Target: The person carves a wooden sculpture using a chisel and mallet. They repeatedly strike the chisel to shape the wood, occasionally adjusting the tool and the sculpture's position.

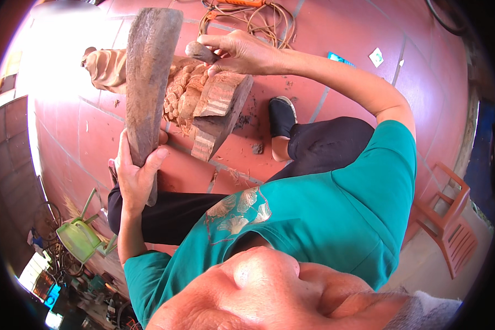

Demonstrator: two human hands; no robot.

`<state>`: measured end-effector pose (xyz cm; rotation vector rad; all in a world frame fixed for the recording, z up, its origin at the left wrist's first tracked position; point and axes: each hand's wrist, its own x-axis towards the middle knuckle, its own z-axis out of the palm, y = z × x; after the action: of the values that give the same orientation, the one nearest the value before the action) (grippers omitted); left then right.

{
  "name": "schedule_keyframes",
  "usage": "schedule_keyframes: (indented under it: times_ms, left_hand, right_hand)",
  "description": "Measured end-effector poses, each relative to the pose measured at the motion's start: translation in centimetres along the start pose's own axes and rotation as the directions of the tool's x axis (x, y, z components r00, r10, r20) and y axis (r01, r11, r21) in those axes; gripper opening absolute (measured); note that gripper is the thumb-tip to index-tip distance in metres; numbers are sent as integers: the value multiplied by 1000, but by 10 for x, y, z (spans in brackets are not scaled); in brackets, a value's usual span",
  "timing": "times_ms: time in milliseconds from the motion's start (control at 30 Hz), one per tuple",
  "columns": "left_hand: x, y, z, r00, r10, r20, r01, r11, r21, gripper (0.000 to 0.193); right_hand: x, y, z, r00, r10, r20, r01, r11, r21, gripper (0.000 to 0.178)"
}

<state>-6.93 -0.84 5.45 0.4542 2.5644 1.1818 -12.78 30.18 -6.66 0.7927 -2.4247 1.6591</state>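
Observation:
A long wooden mallet, flat-sided and worn, stands up from my left hand, whose fingers wrap round its narrow lower part. Beyond it a carved wooden figure lies on the floor, its blocky, uncut end toward me. The mallet hides part of the carving. Over that carving my right hand grips a short tool with a blunt, rounded handle end. The rest of this tool cannot be made out. Smoother, drape-like carving shows left of the mallet.
Wood chips and dark bits lie on the red tiled floor around the carving. A coiled cable lies at the back. A green plastic chair is at lower left, a brown plastic chair at right. My shod foot is beside the carving.

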Motion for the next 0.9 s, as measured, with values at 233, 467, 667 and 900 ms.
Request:
schedule_keyframes:
  times_ms: [233,467,667,900]
  left_hand:
    - [-1,0,3,1000,-15,-6,14,998,-59,44]
    - [-3,-1,4,1000,7,-18,-7,1000,-19,42]
    - [1,-9,4,996,4,91,-15,991,130,47]
    - [-1,3,8,1000,21,-9,-21,1000,-24,45]
  right_hand:
    - [4,-8,-1,994,56,97,-55,998,-9,52]
    - [8,0,6,994,17,107,-18,1000,11,48]
    - [2,6,13,997,-38,68,40,998,-38,50]
    - [6,5,10,997,-18,70,17,1000,18,49]
